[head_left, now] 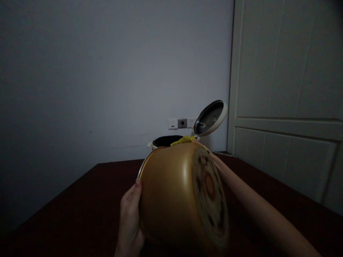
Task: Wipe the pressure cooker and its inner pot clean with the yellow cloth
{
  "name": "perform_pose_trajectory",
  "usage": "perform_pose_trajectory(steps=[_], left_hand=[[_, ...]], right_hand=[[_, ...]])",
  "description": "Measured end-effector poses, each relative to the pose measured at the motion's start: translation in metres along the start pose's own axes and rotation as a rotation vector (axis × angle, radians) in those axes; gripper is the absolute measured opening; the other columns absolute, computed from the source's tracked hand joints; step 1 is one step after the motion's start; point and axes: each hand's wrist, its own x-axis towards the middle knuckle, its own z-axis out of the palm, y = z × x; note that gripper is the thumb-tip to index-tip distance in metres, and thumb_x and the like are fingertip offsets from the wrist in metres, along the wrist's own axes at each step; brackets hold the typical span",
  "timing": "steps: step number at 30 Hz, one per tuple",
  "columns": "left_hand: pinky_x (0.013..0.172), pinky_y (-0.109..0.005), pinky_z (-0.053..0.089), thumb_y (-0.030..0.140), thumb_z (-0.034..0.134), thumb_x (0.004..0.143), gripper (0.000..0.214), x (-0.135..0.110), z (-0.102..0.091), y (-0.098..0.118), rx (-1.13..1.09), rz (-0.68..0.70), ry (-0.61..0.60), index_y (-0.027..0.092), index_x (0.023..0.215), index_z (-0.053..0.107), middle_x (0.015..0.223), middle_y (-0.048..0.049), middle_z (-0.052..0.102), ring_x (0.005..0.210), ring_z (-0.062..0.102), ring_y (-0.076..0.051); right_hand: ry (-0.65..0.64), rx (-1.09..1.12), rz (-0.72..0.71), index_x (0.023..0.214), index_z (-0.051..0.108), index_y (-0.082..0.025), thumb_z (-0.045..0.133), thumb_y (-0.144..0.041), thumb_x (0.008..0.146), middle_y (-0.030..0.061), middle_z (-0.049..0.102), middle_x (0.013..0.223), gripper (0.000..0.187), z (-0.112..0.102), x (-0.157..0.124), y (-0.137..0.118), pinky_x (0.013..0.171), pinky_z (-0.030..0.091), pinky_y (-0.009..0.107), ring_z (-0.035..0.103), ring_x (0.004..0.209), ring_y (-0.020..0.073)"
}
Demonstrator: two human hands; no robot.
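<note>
A gold-coloured rice cooker inner pot (166,182) is tilted on its side in front of me, its stained round base (211,192) facing right. My left hand (131,214) grips the pot at its rim on the left, with the thumb on the outside wall. A yellow cloth (184,140) lies against the far upper side of the pot. My right hand (199,143) reaches round behind the base and presses this cloth to the pot; most of its fingers are hidden by the pot and cloth.
Behind the pot stands the rice cooker body (166,140), its lid (210,118) raised open to the right. Sockets and a switch (182,123) are on the wall behind. Under everything is a dark red table (88,200), with a white panelled door (289,85) along the right.
</note>
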Motion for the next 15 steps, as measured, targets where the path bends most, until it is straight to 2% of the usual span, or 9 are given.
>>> perform_pose_trajectory(steps=[2,4,6,10,15], left_hand=[[0.069,-0.032,0.058,0.027,0.075,0.07,0.027,0.006,-0.001,0.004,-0.054,-0.07,0.007,0.011,0.091,0.07,0.074,-0.0084,0.073,0.076,0.071,-0.025],[0.073,-0.032,0.058,0.021,0.067,0.077,0.02,0.01,-0.002,0.007,-0.098,-0.143,0.0,0.011,0.093,0.07,0.077,-0.009,0.074,0.079,0.071,-0.024],[0.076,-0.032,0.058,0.019,0.061,0.083,0.019,0.014,-0.004,0.007,-0.141,-0.202,-0.015,0.012,0.097,0.07,0.078,-0.0094,0.074,0.081,0.071,-0.024],[0.083,-0.034,0.057,0.022,0.054,0.088,0.022,0.025,-0.013,-0.001,-0.242,-0.296,-0.081,0.014,0.102,0.069,0.078,-0.009,0.075,0.086,0.071,-0.024],[0.092,-0.037,0.052,0.026,0.05,0.091,0.027,0.042,-0.025,-0.012,-0.334,-0.353,-0.191,0.016,0.11,0.067,0.088,-0.008,0.075,0.096,0.068,-0.024]], right_hand=[[-0.004,0.042,0.019,0.081,0.069,-0.018,0.039,-0.061,0.086,0.0031,0.072,0.073,0.053,0.002,-0.008,0.003,0.066,0.055,0.028,0.07,0.07,0.0174],[0.039,0.028,-0.043,0.08,0.069,-0.015,0.036,-0.06,0.089,0.0028,0.072,0.076,0.056,0.003,-0.014,0.006,0.069,0.053,0.025,0.07,0.075,0.0162],[0.053,0.06,-0.031,0.08,0.069,-0.014,0.038,-0.06,0.088,0.0026,0.073,0.077,0.056,0.003,-0.018,0.008,0.072,0.053,0.024,0.069,0.078,0.0164],[0.065,0.309,0.16,0.091,0.067,-0.017,0.048,-0.066,0.079,0.0036,0.073,0.083,0.053,0.006,-0.027,0.012,0.078,0.054,0.032,0.069,0.083,0.0214],[0.244,0.335,0.138,0.109,0.061,-0.022,0.038,-0.069,0.082,0.0044,0.073,0.09,0.06,0.012,-0.045,0.023,0.08,0.055,0.038,0.068,0.09,0.0228]])
